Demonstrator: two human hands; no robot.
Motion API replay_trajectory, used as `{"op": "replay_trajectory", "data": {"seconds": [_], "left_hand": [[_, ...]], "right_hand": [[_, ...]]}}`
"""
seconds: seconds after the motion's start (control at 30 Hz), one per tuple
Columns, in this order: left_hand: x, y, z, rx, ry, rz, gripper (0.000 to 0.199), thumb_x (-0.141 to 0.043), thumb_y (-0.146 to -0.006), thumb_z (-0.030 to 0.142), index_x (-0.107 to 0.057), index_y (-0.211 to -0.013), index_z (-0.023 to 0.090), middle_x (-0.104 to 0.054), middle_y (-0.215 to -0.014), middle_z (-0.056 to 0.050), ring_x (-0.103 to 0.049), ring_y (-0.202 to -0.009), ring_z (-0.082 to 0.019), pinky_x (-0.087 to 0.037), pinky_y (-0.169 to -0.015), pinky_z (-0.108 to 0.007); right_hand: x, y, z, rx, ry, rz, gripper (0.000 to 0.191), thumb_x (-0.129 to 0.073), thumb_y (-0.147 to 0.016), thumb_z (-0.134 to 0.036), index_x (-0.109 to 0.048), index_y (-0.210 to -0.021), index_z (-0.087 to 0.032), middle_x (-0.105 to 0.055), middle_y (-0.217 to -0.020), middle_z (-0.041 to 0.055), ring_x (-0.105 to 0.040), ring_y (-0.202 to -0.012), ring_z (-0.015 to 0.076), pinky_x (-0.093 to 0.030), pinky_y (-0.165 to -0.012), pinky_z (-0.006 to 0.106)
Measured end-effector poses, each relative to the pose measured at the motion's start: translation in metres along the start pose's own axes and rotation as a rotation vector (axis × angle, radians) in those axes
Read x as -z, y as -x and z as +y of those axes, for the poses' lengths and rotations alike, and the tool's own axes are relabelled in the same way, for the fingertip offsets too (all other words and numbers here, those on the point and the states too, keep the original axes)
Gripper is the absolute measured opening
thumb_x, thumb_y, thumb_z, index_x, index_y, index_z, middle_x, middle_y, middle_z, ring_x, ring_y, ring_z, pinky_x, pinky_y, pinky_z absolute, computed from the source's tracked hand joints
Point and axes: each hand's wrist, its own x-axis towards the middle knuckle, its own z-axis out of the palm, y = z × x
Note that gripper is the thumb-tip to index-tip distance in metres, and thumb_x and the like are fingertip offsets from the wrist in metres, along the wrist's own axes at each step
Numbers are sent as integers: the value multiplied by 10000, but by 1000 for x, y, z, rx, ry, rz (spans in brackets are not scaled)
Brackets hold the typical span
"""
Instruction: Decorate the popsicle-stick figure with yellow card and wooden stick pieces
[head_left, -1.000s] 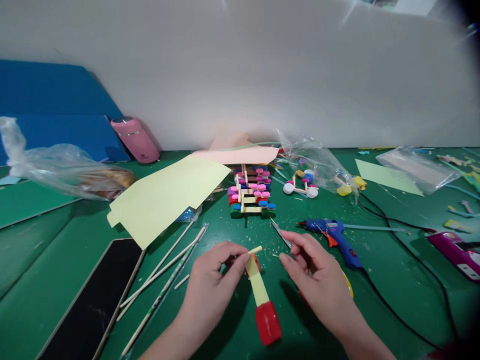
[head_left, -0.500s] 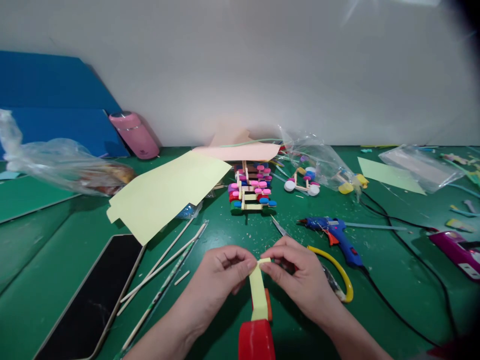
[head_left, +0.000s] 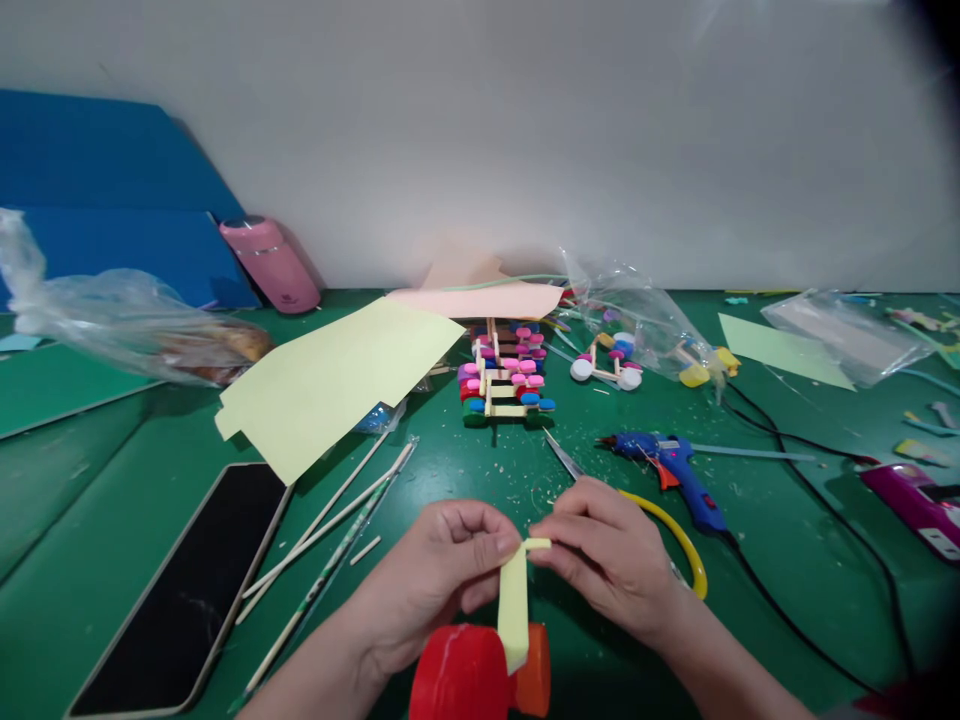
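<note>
My left hand (head_left: pixel 457 560) pinches the upper part of a folded pale yellow strip (head_left: pixel 513 610), which looks like foam or card. The strip's top end bends over to the right. My right hand (head_left: pixel 611 555) has its thumb and fingers closed at that bent end. Below, the strip runs down to a red round piece (head_left: pixel 461 670) and an orange round piece (head_left: pixel 533 665), both wheel-like. The scissors (head_left: pixel 645 500) lie beyond my right hand, their yellow handle partly hidden by it.
A blue hot glue gun (head_left: pixel 667 460) lies right with its cord. Several small stick cars (head_left: pixel 510 385) stand ahead. On the left are a phone (head_left: pixel 184 590), thin sticks (head_left: pixel 330 515) and a pale yellow sheet (head_left: pixel 337 390). A pink bottle (head_left: pixel 271 265) leans at the back.
The strip and round pieces have turned, so the red one now shows further left and more orange shows. My right fingers have shifted slightly right and down along the bent end.
</note>
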Motion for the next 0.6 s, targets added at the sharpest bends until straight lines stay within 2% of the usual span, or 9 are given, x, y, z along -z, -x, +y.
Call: {"op": "replay_trajectory", "data": {"seconds": [0.27,0.4,0.47,0.6], "left_hand": [[3,-2,-4,34,33,2,189,-685,-683,274,-614,-627,108,-460,-400,61,-310,-325,-1,-156,-344,-143],[3,-4,-5,52,20,20,214,-717,-639,300,-615,-620,112,-470,-372,57,-320,-303,-13,-158,-324,-151],[1,-4,-5,43,33,51,215,-724,-629,295,-615,-615,110,-480,-377,53,-335,-307,-15,-171,-329,-149],[-1,-3,-5,5,46,111,186,-720,-635,261,-623,-635,103,-554,-468,21,-402,-367,-19,-242,-385,-140]], "right_hand": [[2,4,5,98,132,-55,128,-537,-815,-188,-619,-911,-169,-555,-703,38,-470,-644,144,-384,-563,270],[0,4,7,138,106,-19,163,-511,-818,-150,-601,-950,-186,-559,-725,35,-481,-656,142,-385,-555,259],[-1,5,8,90,74,-15,178,-494,-827,-141,-596,-964,-190,-570,-768,42,-502,-692,142,-406,-586,256],[-6,5,6,-122,-18,-50,160,-501,-837,-192,-582,-975,-193,-584,-819,43,-533,-744,143,-429,-639,253]]}}
